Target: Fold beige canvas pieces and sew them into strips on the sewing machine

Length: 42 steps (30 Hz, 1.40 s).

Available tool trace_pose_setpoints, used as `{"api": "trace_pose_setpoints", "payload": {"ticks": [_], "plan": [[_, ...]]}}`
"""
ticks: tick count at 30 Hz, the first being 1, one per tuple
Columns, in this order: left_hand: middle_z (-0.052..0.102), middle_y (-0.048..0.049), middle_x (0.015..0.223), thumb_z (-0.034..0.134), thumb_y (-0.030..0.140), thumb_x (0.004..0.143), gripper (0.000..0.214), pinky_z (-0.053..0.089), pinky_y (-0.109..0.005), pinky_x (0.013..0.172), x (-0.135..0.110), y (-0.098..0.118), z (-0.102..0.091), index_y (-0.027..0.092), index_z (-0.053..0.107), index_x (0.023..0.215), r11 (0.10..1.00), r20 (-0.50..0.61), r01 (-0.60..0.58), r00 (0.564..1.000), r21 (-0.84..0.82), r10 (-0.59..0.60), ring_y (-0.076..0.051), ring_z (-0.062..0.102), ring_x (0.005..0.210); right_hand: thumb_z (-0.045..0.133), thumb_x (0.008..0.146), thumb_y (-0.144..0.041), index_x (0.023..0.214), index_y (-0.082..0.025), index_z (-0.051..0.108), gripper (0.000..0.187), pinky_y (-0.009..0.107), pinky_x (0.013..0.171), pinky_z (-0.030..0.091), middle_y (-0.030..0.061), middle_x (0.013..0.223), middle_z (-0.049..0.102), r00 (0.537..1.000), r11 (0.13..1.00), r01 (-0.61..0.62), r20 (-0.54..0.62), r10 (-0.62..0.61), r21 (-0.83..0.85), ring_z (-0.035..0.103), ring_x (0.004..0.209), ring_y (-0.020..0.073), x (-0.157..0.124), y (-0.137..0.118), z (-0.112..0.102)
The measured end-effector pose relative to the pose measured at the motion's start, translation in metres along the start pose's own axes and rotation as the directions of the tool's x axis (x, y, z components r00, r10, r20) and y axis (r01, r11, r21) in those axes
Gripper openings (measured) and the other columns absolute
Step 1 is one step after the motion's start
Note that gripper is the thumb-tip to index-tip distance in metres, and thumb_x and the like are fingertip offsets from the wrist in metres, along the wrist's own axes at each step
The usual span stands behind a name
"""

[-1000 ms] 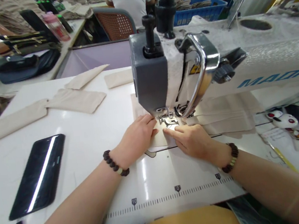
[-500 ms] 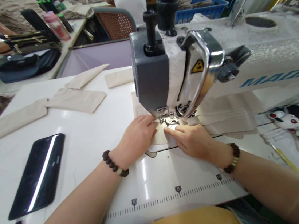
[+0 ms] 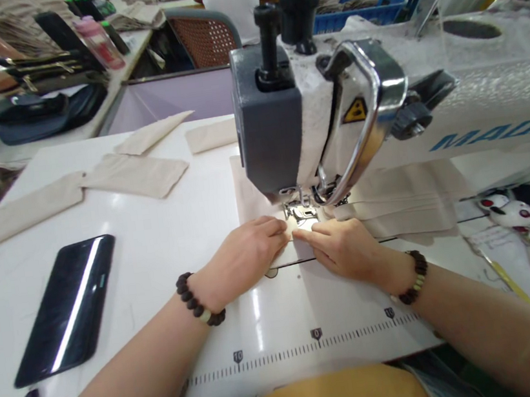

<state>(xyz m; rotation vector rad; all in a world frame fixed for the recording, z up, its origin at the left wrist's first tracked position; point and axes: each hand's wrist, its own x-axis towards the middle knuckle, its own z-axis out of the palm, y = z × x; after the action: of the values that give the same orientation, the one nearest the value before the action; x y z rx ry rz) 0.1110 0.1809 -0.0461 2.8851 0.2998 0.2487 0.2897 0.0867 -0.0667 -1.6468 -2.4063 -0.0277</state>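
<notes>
My left hand (image 3: 247, 249) rests on a beige fabric piece (image 3: 249, 191) left of the presser foot, its fingers bent and held together on the cloth. Part of the piece is hidden under that hand and behind the machine head. My right hand (image 3: 350, 249) lies just in front of the presser foot (image 3: 305, 213). Its index finger stretches out to the cloth's right edge, while the other fingers are loosely curled. Above both hands stands the sewing machine head (image 3: 270, 126). Whether the needle is in the cloth cannot be made out.
Layered beige fabric (image 3: 407, 202) lies under the machine arm. More cut pieces (image 3: 139, 174) lie at the back left, with a phone (image 3: 67, 309) nearer me. Tweezers (image 3: 499, 272) are on the right. Beyond the table, a person (image 3: 234, 1) sits by a chair (image 3: 207, 37).
My left hand has drawn slightly toward me, with its fingers nearer the right index fingertip. The fabric's near edge has shifted slightly. My right hand is almost unmoved.
</notes>
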Motion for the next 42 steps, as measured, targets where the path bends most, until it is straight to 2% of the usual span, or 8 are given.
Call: {"api": "trace_pose_setpoints", "payload": {"ticks": [8, 16, 25, 29, 33, 37, 39, 42], "plan": [[0.062, -0.0068, 0.097, 0.045, 0.017, 0.090, 0.018, 0.048, -0.032, 0.088, 0.005, -0.011, 0.006, 0.012, 0.062, 0.087, 0.997, -0.031, 0.028, 0.999, 0.077, -0.026, -0.017, 0.057, 0.096, 0.044, 0.084, -0.017, 0.123, -0.019, 0.053, 0.040, 0.028, 0.049, 0.025, 0.0020, 0.076, 0.065, 0.989, 0.992, -0.108, 0.098, 0.114, -0.069, 0.057, 0.063, 0.0150, 0.002, -0.002, 0.002], [0.062, -0.0055, 0.085, 0.049, 0.010, 0.086, 0.014, 0.051, -0.029, 0.081, 0.012, -0.017, 0.005, 0.011, 0.062, 0.083, 0.995, -0.120, 0.047, 0.992, 0.086, -0.036, -0.017, 0.059, 0.083, 0.042, 0.085, -0.018, 0.121, -0.019, 0.054, 0.038, 0.028, 0.048, 0.025, 0.0031, 0.079, 0.066, 0.982, 0.989, -0.124, 0.136, 0.135, -0.085, 0.059, 0.066, 0.0160, 0.005, -0.003, 0.001], [0.061, -0.0064, 0.086, 0.050, 0.011, 0.086, 0.012, 0.050, -0.030, 0.078, 0.012, -0.020, 0.008, 0.011, 0.062, 0.084, 0.994, -0.128, 0.068, 0.990, 0.084, -0.057, -0.018, 0.058, 0.085, 0.043, 0.084, -0.018, 0.121, -0.019, 0.054, 0.038, 0.027, 0.049, 0.025, 0.0034, 0.080, 0.066, 0.983, 0.990, -0.121, 0.133, 0.130, -0.072, 0.057, 0.066, 0.0154, 0.004, -0.004, 0.001], [0.061, -0.0068, 0.089, 0.050, 0.014, 0.086, 0.012, 0.049, -0.031, 0.076, 0.010, -0.015, 0.005, 0.012, 0.061, 0.090, 0.986, -0.073, 0.116, 0.992, 0.119, -0.108, -0.019, 0.057, 0.086, 0.044, 0.084, -0.017, 0.118, -0.018, 0.056, 0.036, 0.027, 0.048, 0.024, 0.0030, 0.077, 0.065, 0.988, 0.992, -0.108, 0.106, 0.114, -0.057, 0.055, 0.063, 0.0144, 0.004, -0.002, 0.000], [0.059, -0.0087, 0.091, 0.051, 0.025, 0.087, 0.018, 0.049, -0.035, 0.075, 0.003, 0.006, -0.003, 0.010, 0.061, 0.090, 0.978, 0.060, 0.155, 0.985, 0.136, -0.164, -0.021, 0.055, 0.086, 0.043, 0.083, -0.014, 0.107, -0.016, 0.060, 0.029, 0.026, 0.050, 0.026, 0.0017, 0.073, 0.063, 0.999, 1.000, -0.022, 0.026, 0.021, 0.021, 0.052, 0.060, 0.0128, 0.000, 0.002, -0.001], [0.059, -0.0079, 0.085, 0.050, 0.026, 0.088, 0.020, 0.047, -0.033, 0.080, -0.004, 0.024, -0.006, 0.012, 0.061, 0.080, 0.994, 0.125, 0.058, 0.990, 0.093, -0.069, -0.020, 0.054, 0.089, 0.043, 0.082, -0.013, 0.096, -0.016, 0.061, 0.024, 0.026, 0.053, 0.027, 0.0003, 0.066, 0.058, 0.996, 0.990, 0.090, -0.027, -0.087, 0.107, 0.049, 0.059, 0.0125, -0.004, 0.006, -0.004], [0.059, -0.0071, 0.086, 0.048, 0.022, 0.089, 0.017, 0.046, -0.033, 0.082, -0.006, 0.027, -0.005, 0.012, 0.060, 0.081, 0.997, 0.142, 0.006, 0.990, 0.072, -0.017, -0.019, 0.053, 0.091, 0.041, 0.083, -0.013, 0.094, -0.015, 0.062, 0.023, 0.026, 0.054, 0.027, 0.0004, 0.065, 0.056, 0.991, 0.983, 0.135, -0.028, -0.133, 0.128, 0.048, 0.059, 0.0130, -0.005, 0.006, -0.006], [0.058, -0.0060, 0.086, 0.043, 0.017, 0.091, 0.017, 0.047, -0.031, 0.080, -0.007, 0.027, -0.004, 0.012, 0.059, 0.086, 1.000, 0.176, -0.003, 0.984, 0.014, 0.001, -0.017, 0.053, 0.089, 0.038, 0.084, -0.014, 0.090, -0.016, 0.062, 0.025, 0.028, 0.054, 0.026, 0.0003, 0.063, 0.054, 0.981, 0.970, 0.196, -0.026, -0.194, 0.142, 0.044, 0.057, 0.0135, -0.007, 0.006, -0.009]]}}
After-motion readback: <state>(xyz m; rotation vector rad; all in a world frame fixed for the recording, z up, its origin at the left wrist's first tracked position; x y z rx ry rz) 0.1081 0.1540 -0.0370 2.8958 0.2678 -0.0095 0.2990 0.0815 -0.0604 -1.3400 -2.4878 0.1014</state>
